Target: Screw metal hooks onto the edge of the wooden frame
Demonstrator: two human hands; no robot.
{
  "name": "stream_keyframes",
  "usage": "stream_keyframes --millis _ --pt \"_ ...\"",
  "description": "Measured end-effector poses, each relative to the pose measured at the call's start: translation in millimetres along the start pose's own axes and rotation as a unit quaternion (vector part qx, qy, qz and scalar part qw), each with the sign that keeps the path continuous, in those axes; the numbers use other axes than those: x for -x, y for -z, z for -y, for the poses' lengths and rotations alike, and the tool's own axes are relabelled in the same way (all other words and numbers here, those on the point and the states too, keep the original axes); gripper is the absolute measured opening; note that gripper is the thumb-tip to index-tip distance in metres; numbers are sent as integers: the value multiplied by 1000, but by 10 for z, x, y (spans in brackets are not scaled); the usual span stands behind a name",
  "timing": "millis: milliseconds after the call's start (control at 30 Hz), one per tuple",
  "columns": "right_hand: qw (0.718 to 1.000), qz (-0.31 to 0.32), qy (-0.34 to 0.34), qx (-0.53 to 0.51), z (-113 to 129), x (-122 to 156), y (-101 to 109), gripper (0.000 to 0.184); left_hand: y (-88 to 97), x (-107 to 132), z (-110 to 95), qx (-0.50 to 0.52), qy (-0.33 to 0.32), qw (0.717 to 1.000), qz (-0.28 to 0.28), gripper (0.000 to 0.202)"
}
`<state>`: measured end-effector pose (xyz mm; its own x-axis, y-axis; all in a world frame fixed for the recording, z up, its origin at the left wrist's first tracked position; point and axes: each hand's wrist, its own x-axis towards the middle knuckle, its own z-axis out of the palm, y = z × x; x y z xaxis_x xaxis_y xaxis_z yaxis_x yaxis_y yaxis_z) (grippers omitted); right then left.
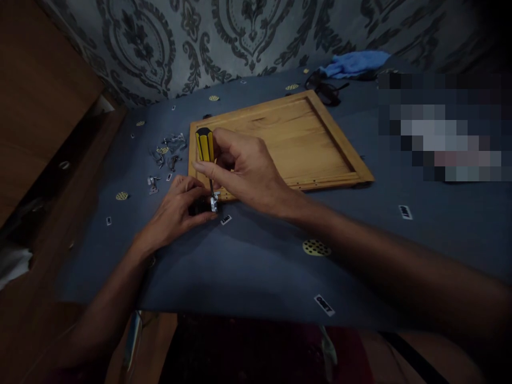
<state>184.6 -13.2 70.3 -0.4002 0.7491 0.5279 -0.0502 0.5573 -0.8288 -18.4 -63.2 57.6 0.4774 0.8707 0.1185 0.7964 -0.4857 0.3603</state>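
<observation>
A yellow and black screwdriver (205, 145) stands nearly upright in my right hand (248, 170), which is closed around its handle. Its shaft points down at a small shiny metal hinge (214, 204) by the near left corner of a wooden panel (276, 138) with a raised frame. My left hand (176, 210) is closed, thumb and fingers pinching that hinge at the panel's edge. The screw under the tip is too small to make out. Along the panel's near edge run several small dark holes.
Several loose metal hinges (174, 141) lie left of the panel, with another metal piece (152, 184) closer to my left hand. Dark sunglasses (328, 92) and a blue cloth (356, 64) lie behind the panel. A wooden cabinet (40, 80) borders the blue-covered table (256, 277) at left.
</observation>
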Motion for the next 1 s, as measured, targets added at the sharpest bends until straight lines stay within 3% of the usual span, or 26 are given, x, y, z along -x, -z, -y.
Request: stream_keyframes --millis 400,667,867,1000 --pt "997 47 48 44 33 -30 77 27 5 -6 -3 1 -4 1000 4 41" --pt "987 157 -34 18 151 -135 259 26 6 -2 -3 -1 -7 1000 -1 43" --pt "996 79 -29 20 107 -119 169 36 -4 -4 9 -2 -11 1000 -6 41" --pt "995 94 -13 19 104 -127 173 23 -2 -7 10 -3 -15 1000 -3 41"
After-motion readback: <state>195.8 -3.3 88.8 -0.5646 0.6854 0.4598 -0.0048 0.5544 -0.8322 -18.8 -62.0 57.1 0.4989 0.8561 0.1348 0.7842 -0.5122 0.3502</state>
